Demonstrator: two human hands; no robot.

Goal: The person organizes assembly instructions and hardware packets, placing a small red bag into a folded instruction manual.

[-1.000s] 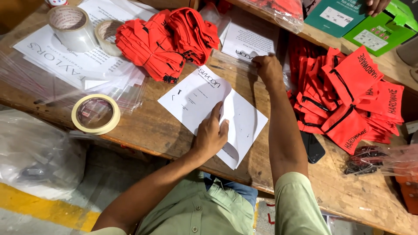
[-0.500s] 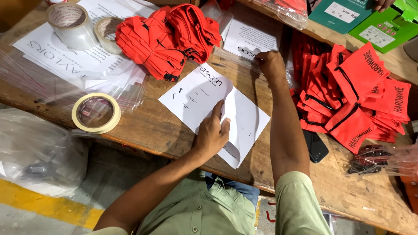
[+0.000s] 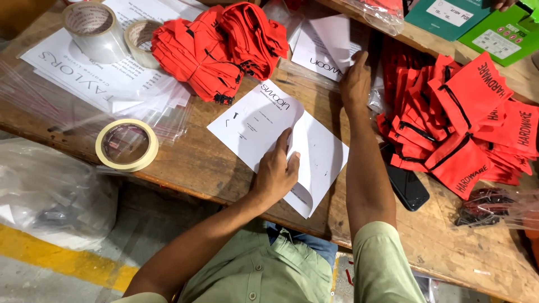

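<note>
Hands work over a wooden bench (image 3: 185, 163). The left hand (image 3: 276, 171) lies flat near the bench's near edge, fingers spread and pressing down on a white printed sheet (image 3: 252, 120); a curled page (image 3: 314, 163) lifts just beside its thumb, and the hand hides the fold between them. The right hand (image 3: 355, 84) reaches toward the far edge and pinches the corner of another white sheet (image 3: 331, 42), raising it off a stack inside a clear bag; its fingertips are tucked under the paper, so how tightly they grip cannot be told. Red zip pouches (image 3: 216, 47) sit heaped at the far side, and more red pouches (image 3: 466, 129) spread toward the right edge, partly behind the right forearm. A dark phone (image 3: 407, 188) lies half under that pile. Tape rolls (image 3: 92, 28) stand at the far left corner, another tape ring (image 3: 126, 145) nearer the front edge. Green cards (image 3: 494, 33) are cut off by the frame's top
</note>
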